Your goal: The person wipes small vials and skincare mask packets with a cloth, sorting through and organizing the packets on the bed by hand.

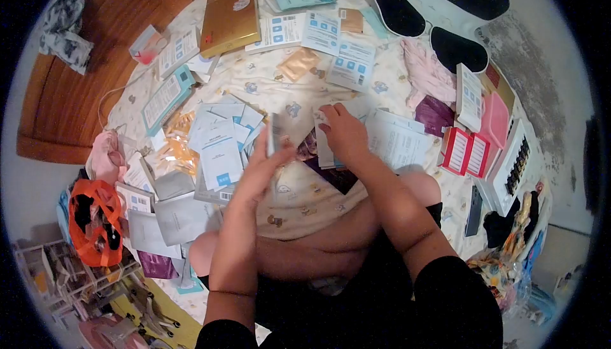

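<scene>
My left hand (258,167) is closed around a thin pale packet (273,126), which stands nearly edge-on and is blurred. Close to the middle of the bed, my right hand (345,136) has its fingers bent over the edge of a white sachet (323,152). Beneath that sachet lies a dark purple packet (340,180). Left of my left hand is a loose pile of white and blue sachets (219,148). To the right of my right hand, several printed white sachets (398,139) overlap one another.
A gold box (230,21) and a teal box (168,99) lie toward the back left. Gold sachets (181,142) are on the left. At right are a red-and-white box (464,152) and a pink container (494,120). An orange bag (95,222) stands at the left edge.
</scene>
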